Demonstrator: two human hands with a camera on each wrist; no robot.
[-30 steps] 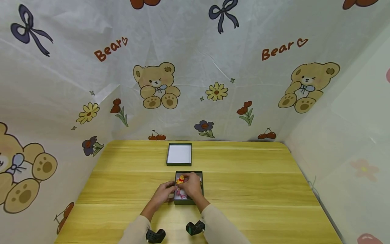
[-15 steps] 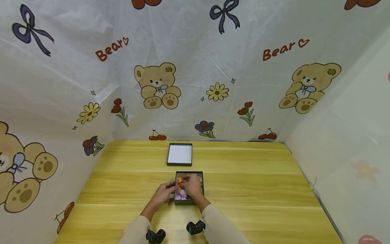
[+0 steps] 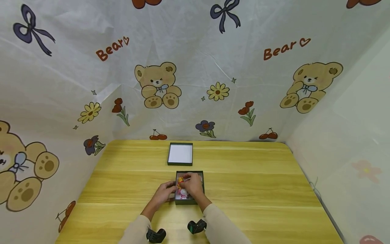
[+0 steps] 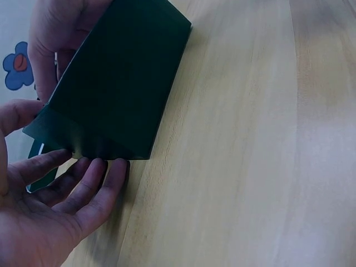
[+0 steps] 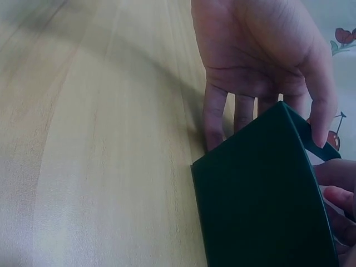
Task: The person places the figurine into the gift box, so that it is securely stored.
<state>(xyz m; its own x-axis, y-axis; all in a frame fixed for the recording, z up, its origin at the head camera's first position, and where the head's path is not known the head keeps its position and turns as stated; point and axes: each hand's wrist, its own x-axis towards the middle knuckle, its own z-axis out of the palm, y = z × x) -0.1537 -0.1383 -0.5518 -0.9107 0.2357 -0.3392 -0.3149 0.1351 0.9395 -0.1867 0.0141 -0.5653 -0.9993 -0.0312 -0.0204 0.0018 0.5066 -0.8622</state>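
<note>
My right hand (image 3: 194, 185) reaches into an open dark green box (image 3: 186, 202) and pinches a small yellow-and-red bear figurine (image 3: 180, 183) at the box's upper left. Just below it lies a pink-and-white figurine (image 3: 182, 194). The right hand hides much of the box's inside. My left hand (image 3: 162, 195) holds the left side of the box, its thumb at the rim and its fingers along the outer wall, as the left wrist view shows on the green box wall (image 4: 117, 83). In the right wrist view, the front wall (image 5: 256, 194) hides the contents.
Behind the box, a green-edged lid with a white inside (image 3: 180, 154) lies on the wooden table (image 3: 250, 183). White cloth printed with bears (image 3: 158, 84) hangs behind the table. Black camera mounts (image 3: 156, 235) sit at both wrists.
The bear figurine has turned in the right hand's fingers and sits slightly lower, close to the pink figurine. The left hand stays at the box's side.
</note>
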